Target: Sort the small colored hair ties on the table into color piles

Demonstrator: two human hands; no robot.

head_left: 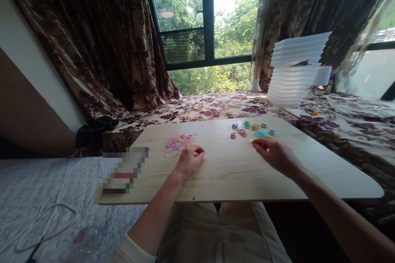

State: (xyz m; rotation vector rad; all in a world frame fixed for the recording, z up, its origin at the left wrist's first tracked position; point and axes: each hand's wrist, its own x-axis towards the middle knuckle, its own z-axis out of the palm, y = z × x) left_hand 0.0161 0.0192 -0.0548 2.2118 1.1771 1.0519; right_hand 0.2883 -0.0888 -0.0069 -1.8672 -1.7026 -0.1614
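Note:
A loose heap of small, thin pink and pastel elastic bands (180, 141) lies left of centre on the wooden table. My left hand (189, 160) is at its near right edge, thumb and fingertips closed together; anything between them is too small to make out. My right hand (275, 154) hovers low over the table to the right, its fingers pinched, their content hidden. Just beyond it sit small single-colour bunches: a light blue bunch (261, 133), a teal one (272, 132), a yellow one (255, 127), a green one (247, 124), a purple one (235, 126) and a red one (233, 135).
The pale wooden table (222, 176) stands over my lap. A blurred-out flat object (126, 170) lies at its left end. Behind are a bed-like ledge with floral cloth (210, 107), a white pleated stack (291, 74) and a window. A white cable (66, 205) crosses the quilt at left.

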